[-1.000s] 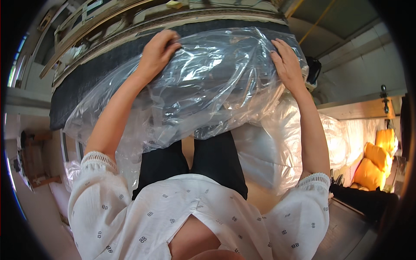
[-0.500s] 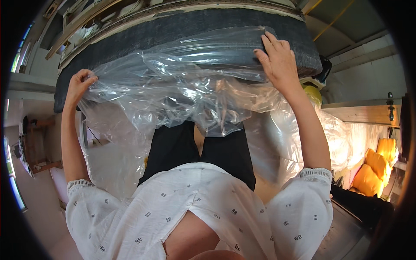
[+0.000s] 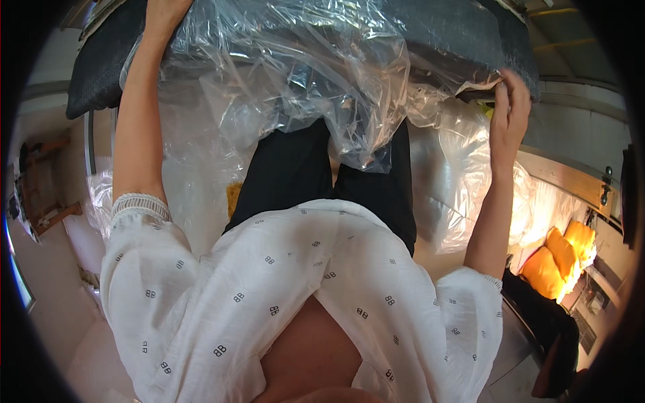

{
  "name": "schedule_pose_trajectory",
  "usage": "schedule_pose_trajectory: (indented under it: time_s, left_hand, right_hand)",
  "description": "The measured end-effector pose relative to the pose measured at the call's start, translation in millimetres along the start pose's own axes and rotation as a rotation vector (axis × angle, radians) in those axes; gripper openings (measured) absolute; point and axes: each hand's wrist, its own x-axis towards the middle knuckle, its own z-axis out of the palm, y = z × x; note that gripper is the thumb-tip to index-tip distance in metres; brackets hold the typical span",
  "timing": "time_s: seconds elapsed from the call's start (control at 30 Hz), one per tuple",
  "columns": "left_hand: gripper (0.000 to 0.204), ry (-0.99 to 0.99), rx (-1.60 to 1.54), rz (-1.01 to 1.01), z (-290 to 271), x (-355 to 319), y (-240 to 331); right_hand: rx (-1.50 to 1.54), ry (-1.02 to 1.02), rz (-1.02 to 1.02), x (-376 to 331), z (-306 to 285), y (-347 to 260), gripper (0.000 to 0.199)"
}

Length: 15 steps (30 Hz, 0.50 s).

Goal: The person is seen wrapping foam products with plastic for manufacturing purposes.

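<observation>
A crumpled sheet of clear plastic film (image 3: 302, 60) lies over the front of a dark, fabric-covered work surface (image 3: 463, 40) and hangs down over my legs. At the right front edge of that surface, my right hand (image 3: 509, 117) has its fingers bent in a pinch on the film's edge. My left hand (image 3: 164, 12) reaches far forward over the left part of the film. The top of the picture cuts off its fingers, so their grip is hidden.
More clear plastic (image 3: 463, 168) bulges below the surface on the right, beside a wooden ledge (image 3: 564, 178). Orange-yellow bundles (image 3: 564, 258) sit farther right, near a black cloth-like item (image 3: 547, 322). Something yellow (image 3: 234, 196) shows beside my left leg.
My left hand has moved forward and right, to the top edge of view. My right hand has gone from lying on the film to pinching its edge, lower and farther right.
</observation>
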Motion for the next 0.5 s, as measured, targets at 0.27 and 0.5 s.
schedule_pose_trajectory:
  time_s: [0.27, 0.5]
  left_hand:
    - [0.026, 0.024, 0.14, 0.018, 13, 10, -4]
    - [0.03, 0.023, 0.205, 0.184, 8, 20, -36]
  right_hand:
    - [0.488, -0.335, 0.555, -121, 21, -33, 0.026]
    - [0.213, -0.086, -0.081, -107, 64, -72, 0.034]
